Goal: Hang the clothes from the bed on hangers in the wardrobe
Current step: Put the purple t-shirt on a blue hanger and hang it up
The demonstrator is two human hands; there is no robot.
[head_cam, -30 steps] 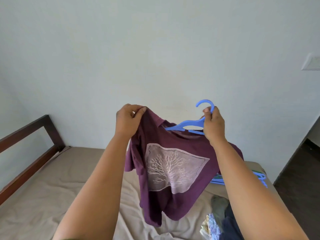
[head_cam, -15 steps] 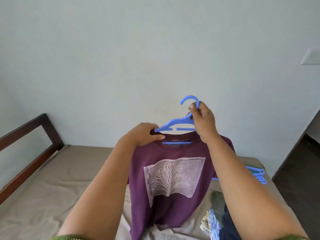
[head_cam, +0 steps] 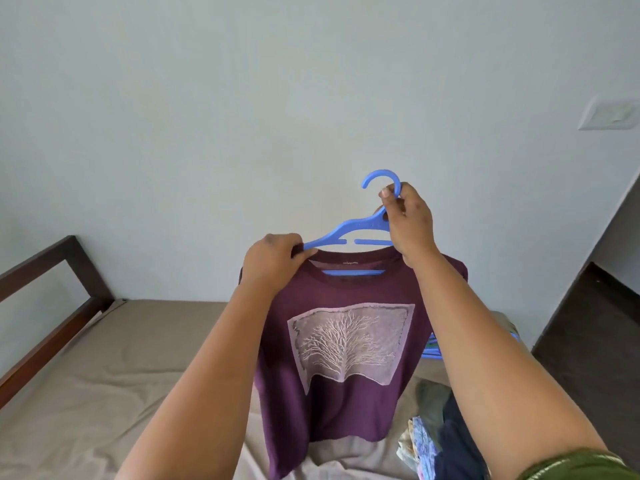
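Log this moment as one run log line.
stage: T-shirt on hanger | right hand: grips blue hanger neck | left hand: pinches maroon T-shirt shoulder | pending: wardrobe

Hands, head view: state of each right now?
Left hand: closed, pinching purple T-shirt shoulder over the hanger arm.
Right hand: closed on blue hanger neck.

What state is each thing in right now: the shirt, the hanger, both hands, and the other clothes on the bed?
Purple shirt: draped on the blue hanger, held up above the bed.
Blue hanger: inside the shirt's neck, hook upright.
Left hand: pinching the shirt's shoulder at the hanger's arm.
Right hand: gripping the hanger's neck.
Clothes pile: lying unhung on the bed.
Spare hangers: lying on the bed.
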